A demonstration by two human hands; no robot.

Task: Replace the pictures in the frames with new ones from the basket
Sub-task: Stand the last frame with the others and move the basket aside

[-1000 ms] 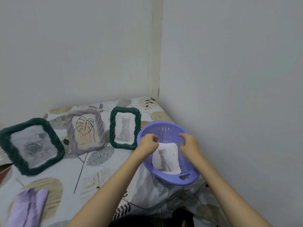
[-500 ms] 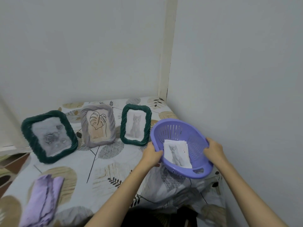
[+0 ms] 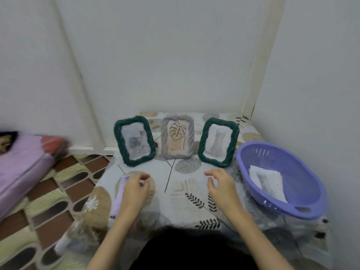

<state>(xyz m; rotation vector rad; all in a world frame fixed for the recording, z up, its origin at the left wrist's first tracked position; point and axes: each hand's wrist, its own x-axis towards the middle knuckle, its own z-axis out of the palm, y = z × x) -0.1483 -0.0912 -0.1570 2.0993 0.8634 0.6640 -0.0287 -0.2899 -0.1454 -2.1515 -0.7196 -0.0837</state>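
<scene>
I reckon the three upright frames will handle stiff but tippy, best gripped by their rims: rose frame [image 3: 134,140], grey leaf frame [image 3: 177,137], green cat frame [image 3: 218,142]. Flimsy prints [image 3: 267,182] lie in the purple basket [image 3: 303,208]. My left hand [image 3: 134,189] and right hand [image 3: 222,185] hover loosely curled, holding nothing

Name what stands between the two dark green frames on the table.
In the head view, a grey frame holding a line drawing of a leaf stands between the left green frame and the right green frame, apart from both.
</scene>
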